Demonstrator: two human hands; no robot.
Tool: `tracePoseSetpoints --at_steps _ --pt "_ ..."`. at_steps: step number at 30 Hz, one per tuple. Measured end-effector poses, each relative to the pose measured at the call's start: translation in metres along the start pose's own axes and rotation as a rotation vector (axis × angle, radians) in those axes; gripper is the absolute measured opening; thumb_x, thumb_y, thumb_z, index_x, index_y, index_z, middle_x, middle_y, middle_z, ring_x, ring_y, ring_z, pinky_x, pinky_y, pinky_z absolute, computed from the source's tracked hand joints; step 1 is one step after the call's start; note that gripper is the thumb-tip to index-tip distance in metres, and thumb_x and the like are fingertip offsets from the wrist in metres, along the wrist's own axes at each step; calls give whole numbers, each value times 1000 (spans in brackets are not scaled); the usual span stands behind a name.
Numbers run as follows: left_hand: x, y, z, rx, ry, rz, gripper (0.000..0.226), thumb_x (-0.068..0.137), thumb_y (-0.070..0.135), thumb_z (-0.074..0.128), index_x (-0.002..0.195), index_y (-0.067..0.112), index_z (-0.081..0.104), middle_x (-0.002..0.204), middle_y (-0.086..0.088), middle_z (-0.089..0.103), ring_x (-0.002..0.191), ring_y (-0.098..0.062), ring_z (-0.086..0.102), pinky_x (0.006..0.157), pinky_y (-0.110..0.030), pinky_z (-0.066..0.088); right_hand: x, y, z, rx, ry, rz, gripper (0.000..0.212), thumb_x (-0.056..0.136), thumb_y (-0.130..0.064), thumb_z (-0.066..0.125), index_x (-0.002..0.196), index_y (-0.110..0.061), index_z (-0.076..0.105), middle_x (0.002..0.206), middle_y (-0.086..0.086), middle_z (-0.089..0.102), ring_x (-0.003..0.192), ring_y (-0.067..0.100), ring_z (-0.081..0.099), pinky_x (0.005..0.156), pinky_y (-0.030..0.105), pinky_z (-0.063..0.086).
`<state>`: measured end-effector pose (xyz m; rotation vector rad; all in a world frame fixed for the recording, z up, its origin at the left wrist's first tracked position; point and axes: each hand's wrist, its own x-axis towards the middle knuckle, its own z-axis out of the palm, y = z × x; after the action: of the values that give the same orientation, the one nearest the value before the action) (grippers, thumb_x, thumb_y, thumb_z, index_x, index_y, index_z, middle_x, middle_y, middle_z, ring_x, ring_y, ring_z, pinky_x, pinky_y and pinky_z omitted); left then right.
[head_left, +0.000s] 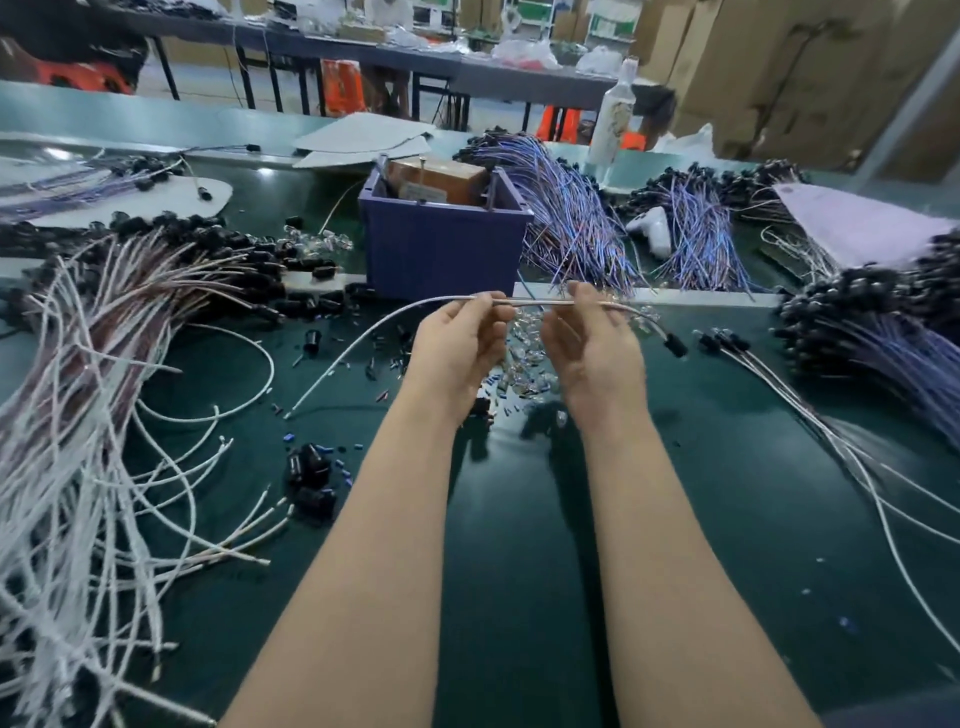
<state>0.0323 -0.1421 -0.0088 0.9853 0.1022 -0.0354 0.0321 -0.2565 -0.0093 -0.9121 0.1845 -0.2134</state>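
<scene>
**One white wire held straight between two hands**

At the left lies a heap of loose white braided wires (78, 415), probably stock waiting for work. The left hand (457, 343) pinches one long white sleeved wire (363, 332) with thumb and fingertips, above the dark green table (519, 545). The right hand (587, 343) pinches the same wire just beside it, so the short piece between them is straight, I think for fitting a small part. The wire's black plastic cap (675, 345) hangs at the right, near the bundles of capped wires (883, 338).

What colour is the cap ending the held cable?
Black plastic cap on the white sleeved cable; head view.
</scene>
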Motion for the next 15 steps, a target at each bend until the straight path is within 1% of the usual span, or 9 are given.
tracePoseSetpoints --at_steps 2,4,6,8,10,12,15 --pt "-1 -4 -1 9 6 5 21 99 8 46 84 9 61 56 7 67 48 2 56 53 -10 49 -2 10 4 -157 -92 -31 14 95 -17 56 85 -8 61 72 3 65 65 12 63 64 19 55" --pt "-1 -6 -3 56 9 12 21 99 8 46 83 9 61 57 7 68 50 2 59 55 -11 50 -3 16 7 -228 -130 -57 17 96 -16 55 83 -7 62 72 6 66 61 11 64 61 19 54" --pt "0 -7 -4 177 34 53 24 99 9 47 79 10 61 55 8 67 49 3 59 53 -11 50 -2 18 7 -226 -100 -81 18 95 -13 55 80 -6 62 70 7 65 58 11 64 60 19 54" --pt "1 -9 -6 399 61 131 29 99 11 48 73 11 60 50 8 64 44 3 57 50 -12 48 0 18 6 -232 -46 -120 21 95 -12 56 75 -7 62 65 4 64 56 9 61 59 18 54" --pt "2 -12 -6 587 86 186 32 98 17 50 68 12 60 48 8 62 41 2 53 52 -16 47 1 18 4 -254 -8 -162 24 95 -12 56 72 -8 61 58 -1 63 54 7 59 58 17 52" --pt "2 -13 -7 642 94 200 34 98 21 50 67 12 61 51 6 63 39 2 51 53 -18 45 1 19 4 -256 14 -186 26 95 -11 56 70 -7 61 57 -2 63 53 7 58 57 17 51" --pt "2 -12 -5 632 108 208 33 98 22 50 68 12 61 54 4 63 40 2 50 53 -19 43 2 18 3 -226 41 -194 27 95 -10 55 69 -7 60 58 0 62 52 6 58 56 17 51"
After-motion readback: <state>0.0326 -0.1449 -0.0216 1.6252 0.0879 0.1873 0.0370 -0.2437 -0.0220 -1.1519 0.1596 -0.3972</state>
